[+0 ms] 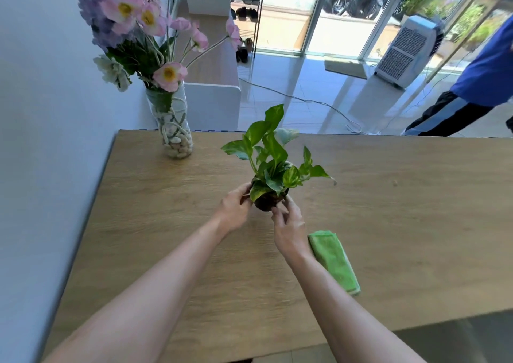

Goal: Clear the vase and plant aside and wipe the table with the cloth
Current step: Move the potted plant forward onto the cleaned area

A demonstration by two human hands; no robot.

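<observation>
Clearing step: my left hand (234,210) and right hand (288,228) cup plant (270,173) pot, fingers curled round it, mid-table (402,223). Next, judged: carry toward far-left corner beside vase (176,129), then take cloth (334,261).

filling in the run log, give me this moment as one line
both hands grip small dark-potted green plant | glass flower vase far-left | folded green cloth untouched | wooden table unwiped

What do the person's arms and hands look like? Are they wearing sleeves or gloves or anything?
Both arms are bare all the way from the bottom edge of the picture to the fingers, with no sleeves showing. The left hand and the right hand wear no gloves. No watch, bracelet or ring can be seen on the wrists or fingers. The fingernails look short and plain.
</observation>
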